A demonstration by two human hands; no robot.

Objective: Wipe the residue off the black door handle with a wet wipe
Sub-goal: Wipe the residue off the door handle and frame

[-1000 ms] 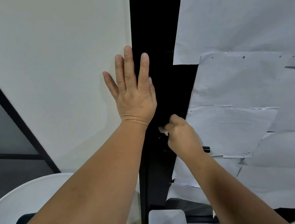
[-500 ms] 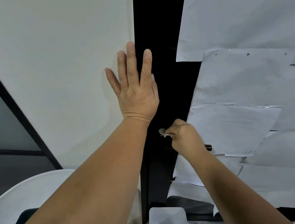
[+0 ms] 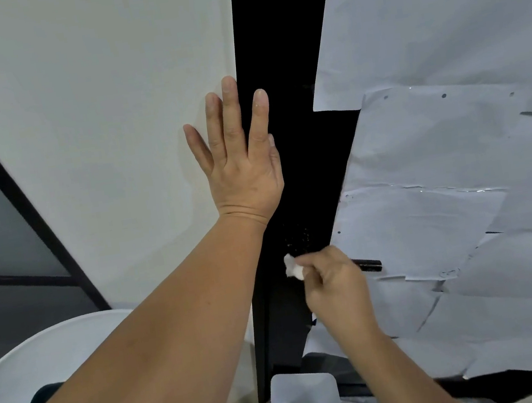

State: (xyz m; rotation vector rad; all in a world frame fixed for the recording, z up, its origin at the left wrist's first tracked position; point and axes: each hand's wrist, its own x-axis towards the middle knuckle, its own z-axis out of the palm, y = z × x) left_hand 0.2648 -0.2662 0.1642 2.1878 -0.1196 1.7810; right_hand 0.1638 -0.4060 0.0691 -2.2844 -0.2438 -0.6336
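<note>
Pinching a wadded wet wipe (image 3: pixel 293 271) in curled fingers, the right hand (image 3: pixel 334 285) covers most of the black door handle (image 3: pixel 369 265). Left hand (image 3: pixel 240 160), fingers spread flat, braces above it. Soft and limp, the wipe probably needs bunching; the handle looks rigid.

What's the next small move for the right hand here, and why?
Probably rub the wet wipe back along the black door handle. The right hand pinches the wipe at the handle's inner end, only the handle's outer tip shows, and pale specks sit on the black door just above. The left hand lies flat, bracing.
</note>
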